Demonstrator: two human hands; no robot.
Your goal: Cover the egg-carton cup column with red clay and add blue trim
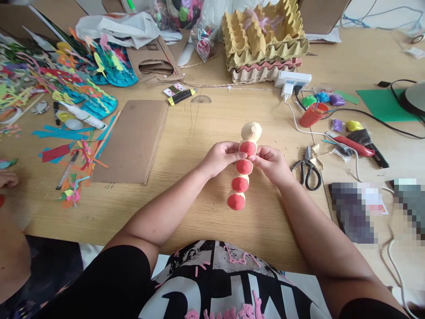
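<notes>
In the middle of the head view, a strip of egg-carton cups [239, 184] is held up over the table. Most of its cups carry red on their domes, while the cup at the far end is plain cream. My left hand [219, 158] pinches the strip's left edge near the second cup from the far end. From the other side, my right hand [270, 163] grips it at the same height, thumb against the red surface. Both hands are closed on the strip, and the fingers behind it are hidden.
Black-handled scissors [308, 170] lie right of my right hand. A cardboard sheet [131, 139] is at left, beside paper scraps [75, 153]. Egg trays [264, 48] are stacked at the back. A red cup [312, 116] and cables stand right. Another person's hand [8, 179] shows far left.
</notes>
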